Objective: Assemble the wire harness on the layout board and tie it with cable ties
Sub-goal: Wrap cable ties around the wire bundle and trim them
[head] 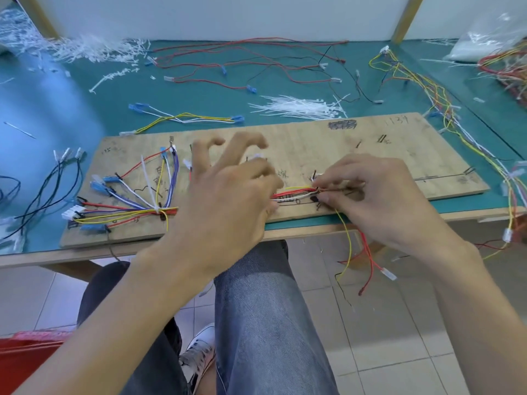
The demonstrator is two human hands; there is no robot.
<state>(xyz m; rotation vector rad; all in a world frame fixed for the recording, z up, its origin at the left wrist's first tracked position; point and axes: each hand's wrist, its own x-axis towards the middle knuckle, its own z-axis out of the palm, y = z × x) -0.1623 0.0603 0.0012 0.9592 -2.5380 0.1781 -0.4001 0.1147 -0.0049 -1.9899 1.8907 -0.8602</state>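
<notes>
At the left end of the board (pixel 313 138) the fanned wires (pixel 134 199) spread out from one white cable tie (pixel 156 208). Each plug (pixel 98 185) is led to its own spot, so the branches hold their set lengths. The tie's tail is uncut and sticks up.

Next comes the left hand (pixel 228 195). Its thumb and forefinger seem to pinch the wire bundle (pixel 296 193) where it leaves the tied part, though blur hides the exact grip. The other three fingers are lifted and curled clear, probably so they do not drag the fanned wires.

The bundle runs along the board's near edge between the hands, pulled straight so the strands lie together. The right hand (pixel 379 201) has its fingers curled, the tips pinching the same strands by a dark peg (pixel 314 174), likely gathering them for the next tie. Below it, loose ends (pixel 349 246), yellow and red, hang off the table (pixel 199 104) edge, not yet routed.

Spare ties (pixel 299 108) lie just behind the board, within reach
</notes>
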